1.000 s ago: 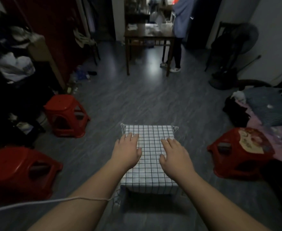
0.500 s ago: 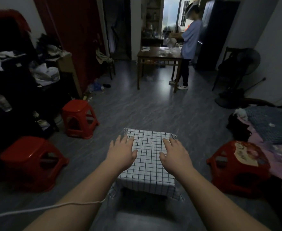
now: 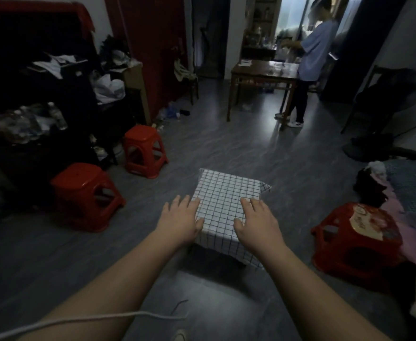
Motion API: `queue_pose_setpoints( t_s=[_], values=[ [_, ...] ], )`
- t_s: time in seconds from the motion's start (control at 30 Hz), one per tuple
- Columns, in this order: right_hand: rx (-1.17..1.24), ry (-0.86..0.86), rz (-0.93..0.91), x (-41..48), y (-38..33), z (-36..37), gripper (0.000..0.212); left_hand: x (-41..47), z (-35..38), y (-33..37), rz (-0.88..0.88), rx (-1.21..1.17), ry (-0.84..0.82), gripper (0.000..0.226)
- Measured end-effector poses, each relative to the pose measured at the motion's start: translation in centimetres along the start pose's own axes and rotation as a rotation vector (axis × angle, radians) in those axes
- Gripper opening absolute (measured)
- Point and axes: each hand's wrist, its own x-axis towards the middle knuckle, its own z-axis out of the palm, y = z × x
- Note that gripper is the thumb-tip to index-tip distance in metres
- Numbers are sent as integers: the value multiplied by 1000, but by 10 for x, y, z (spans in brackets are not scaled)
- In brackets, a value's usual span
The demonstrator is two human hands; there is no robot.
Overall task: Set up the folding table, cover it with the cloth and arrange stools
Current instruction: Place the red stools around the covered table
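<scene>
Folding table (image 3: 236,260) up at centre, checked cloth (image 3: 226,193) already draped over it. Left hand (image 3: 181,221) and right hand (image 3: 257,223) flat, fingers spread, pressing cloth, gripping nothing. Left to do: three red stools still scattered, at 9 (image 3: 86,195), 10 (image 3: 144,150), 3 o'clock (image 3: 354,238). Printed sheet (image 3: 370,221) on 3 o'clock stool, writing unreadable.

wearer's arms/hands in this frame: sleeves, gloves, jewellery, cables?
Both forearms are bare, with no sleeve in view. The left hand and right hand have no gloves, and no rings or watch are visible. A thin white cable crosses the left forearm.
</scene>
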Motion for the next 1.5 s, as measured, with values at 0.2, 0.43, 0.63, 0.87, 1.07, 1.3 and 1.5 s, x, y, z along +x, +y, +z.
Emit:
queue_pose_setpoints(
  t_s=[0.2,0.43,0.63,0.87,1.07,1.3,1.5],
  values=[
    [22,-13,-129,-6,-54,19,68,-43,-7,-51,-124,8,29,69],
    [-34,-68,-302,-1,-149,51,68,-92,-5,-142,-289,-20,42,70],
    [-62,-107,-442,5,-265,88,68,-132,-9,-248,-440,-62,60,70],
    [-17,-142,-528,15,-414,148,68,-166,-24,-400,-553,-96,94,70],
    [-6,-162,-548,38,-499,183,68,-164,-30,-493,-598,-116,71,70],
    [-17,-176,-534,106,-540,205,68,-104,-33,-553,-606,-152,43,70],
    [5,-185,-545,211,-564,238,69,-14,-29,-603,-625,-163,10,70]
  ],
)
